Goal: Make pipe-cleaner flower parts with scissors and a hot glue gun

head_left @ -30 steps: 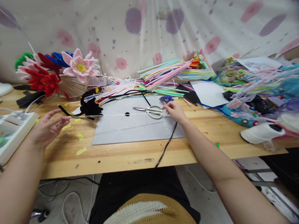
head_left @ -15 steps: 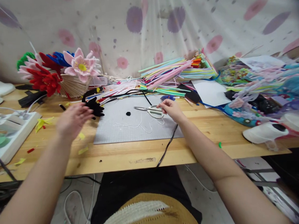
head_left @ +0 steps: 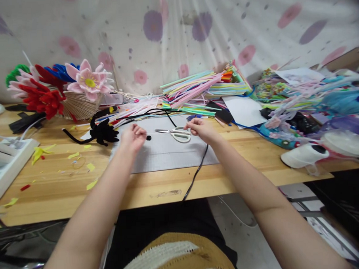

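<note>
My left hand [head_left: 134, 137] is over the left part of the grey mat [head_left: 157, 161], its fingers curled; what it holds, if anything, is too small to tell. A small black disc [head_left: 149, 138] lies just right of it. My right hand [head_left: 199, 127] is pinched beside the handles of the white-handled scissors [head_left: 179, 135], which lie on the mat with blades pointing left. Whatever is between its fingertips cannot be made out. Left of the mat sits a fuzzy black piece [head_left: 103, 132] with a long black stem.
Fuzzy flowers [head_left: 88, 79] stand at the back left, beside a power strip [head_left: 12, 165]. Pastel pipe cleaners [head_left: 192, 90] are heaped behind the mat. A white spool [head_left: 304, 155] lies at the right. Yellow scraps [head_left: 91, 184] dot the wooden table [head_left: 111, 201].
My left hand has moved right from beside the black piece to over the mat, and its fingers have curled. My right hand stays near the scissors. The view has shifted slightly.
</note>
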Demonstrator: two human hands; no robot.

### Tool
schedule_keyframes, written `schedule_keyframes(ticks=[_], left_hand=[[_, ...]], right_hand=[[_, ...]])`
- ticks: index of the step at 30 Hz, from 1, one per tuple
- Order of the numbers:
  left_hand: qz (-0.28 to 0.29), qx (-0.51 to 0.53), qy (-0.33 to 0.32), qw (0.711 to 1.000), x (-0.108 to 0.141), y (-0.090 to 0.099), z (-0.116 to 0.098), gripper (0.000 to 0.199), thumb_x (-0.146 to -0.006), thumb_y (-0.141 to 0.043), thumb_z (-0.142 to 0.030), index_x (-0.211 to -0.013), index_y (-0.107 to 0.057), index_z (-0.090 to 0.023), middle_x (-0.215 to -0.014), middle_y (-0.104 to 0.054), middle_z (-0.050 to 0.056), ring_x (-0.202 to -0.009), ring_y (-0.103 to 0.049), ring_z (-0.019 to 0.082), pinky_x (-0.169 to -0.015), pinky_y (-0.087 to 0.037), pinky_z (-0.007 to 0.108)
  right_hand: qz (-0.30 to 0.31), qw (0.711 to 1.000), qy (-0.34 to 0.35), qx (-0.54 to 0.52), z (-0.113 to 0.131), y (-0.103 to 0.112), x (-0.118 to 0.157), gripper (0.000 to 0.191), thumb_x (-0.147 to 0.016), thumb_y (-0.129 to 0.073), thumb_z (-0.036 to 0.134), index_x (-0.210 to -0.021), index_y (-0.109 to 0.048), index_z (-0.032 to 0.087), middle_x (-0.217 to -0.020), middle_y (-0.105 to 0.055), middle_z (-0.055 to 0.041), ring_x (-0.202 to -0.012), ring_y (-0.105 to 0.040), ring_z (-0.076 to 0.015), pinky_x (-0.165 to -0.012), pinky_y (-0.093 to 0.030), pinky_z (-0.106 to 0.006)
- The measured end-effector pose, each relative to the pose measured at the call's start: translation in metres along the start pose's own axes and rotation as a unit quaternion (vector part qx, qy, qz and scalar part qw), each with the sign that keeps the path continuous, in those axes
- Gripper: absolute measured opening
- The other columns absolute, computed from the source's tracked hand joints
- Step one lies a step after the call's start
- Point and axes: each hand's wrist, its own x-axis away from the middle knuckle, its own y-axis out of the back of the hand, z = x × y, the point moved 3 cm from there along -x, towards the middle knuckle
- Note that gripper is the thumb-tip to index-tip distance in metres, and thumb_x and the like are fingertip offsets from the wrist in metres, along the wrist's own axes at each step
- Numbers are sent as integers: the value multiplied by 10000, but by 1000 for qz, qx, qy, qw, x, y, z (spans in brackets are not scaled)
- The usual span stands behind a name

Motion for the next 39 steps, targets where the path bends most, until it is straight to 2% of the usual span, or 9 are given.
schedule_keyframes(ticks=[6, 13, 17, 21, 23, 26, 30, 34, 39], left_hand=[[-55, -70, -106, 990, -2, 30, -67, 378, -963, -219, -272, -662, -414, -153, -392, -147, -90, -345, -118, 40, -358, -102, 165], [-78, -241, -197, 947, 1, 39, -90, 336, -945, -246, -198, -677, -442, -151, -386, -211, -87, -343, -139, 31, -363, -83, 172], [-53, -288, -171, 941, 5, 37, -70, 267, -878, -354, -129, -646, -486, -127, -404, -230, -78, -335, -156, 8, -349, -57, 144], [44, -339, -17, 940, 11, 18, -28, 216, -812, -392, -151, -672, -545, -95, -447, -221, -74, -333, -171, 20, -322, -93, 143], [90, -315, 63, 943, 13, 10, -10, 296, -813, -325, -229, -703, -559, -84, -468, -214, -69, -343, -162, 34, -308, -103, 138], [137, -267, 131, 945, 12, 7, 9, 397, -814, -264, -334, -738, -561, -83, -487, -215, -62, -354, -161, 47, -300, -117, 132], [134, -281, 131, 941, 9, 16, 22, 483, -841, -271, -475, -785, -557, -90, -495, -198, -76, -350, -143, 43, -311, -95, 138], [126, -306, 106, 938, 9, 20, 31, 562, -818, -271, -611, -743, -532, -119, -492, -196, -82, -351, -121, 35, -327, -57, 144], [119, -306, 73, 942, 11, 21, 36, 385, -852, -330, -408, -693, -530, -120, -490, -192, -82, -356, -128, 32, -337, -87, 136]], right_hand=[[-17, 998, -61, 25, -39, 53, 29, 389, -584, -701, 472, -642, -497, 146, -642, -622, -21, -411, -286, -10, -413, -185, -205], [-29, 995, -91, 39, -44, 65, 34, 390, -565, -711, 467, -649, -527, 133, -543, -570, 12, -408, -302, -15, -414, -197, -202], [-23, 995, -87, 30, -33, 43, 25, 359, -570, -709, 430, -635, -500, 146, -651, -643, -25, -403, -314, -12, -394, -198, -192], [63, 993, -62, -84, -15, -11, 12, 345, -576, -701, 431, -651, -505, 157, -865, -683, -75, -466, -432, -36, -404, -250, -193], [102, 986, -62, -115, -9, -41, 3, 328, -586, -699, 428, -682, -535, 161, -907, -681, -80, -579, -531, -76, -427, -276, -188], [78, 993, -22, -89, -5, -73, -13, 287, -610, -681, 422, -678, -564, 169, -904, -676, -58, -740, -576, -119, -492, -330, -195], [10, 997, 73, -18, -9, -92, -25, 216, -635, -672, 382, -631, -611, 175, -853, -642, -32, -835, -564, -138, -726, -415, -265], [-16, 988, 142, 65, -19, -98, -25, 155, -653, -677, 336, -601, -648, 193, -866, -611, -38, -921, -548, -169, -890, -373, -325], [-40, 984, 145, 95, -29, -98, -20, 149, -660, -669, 345, -600, -652, 209, -809, -615, -33, -871, -549, -171, -870, -383, -330]])
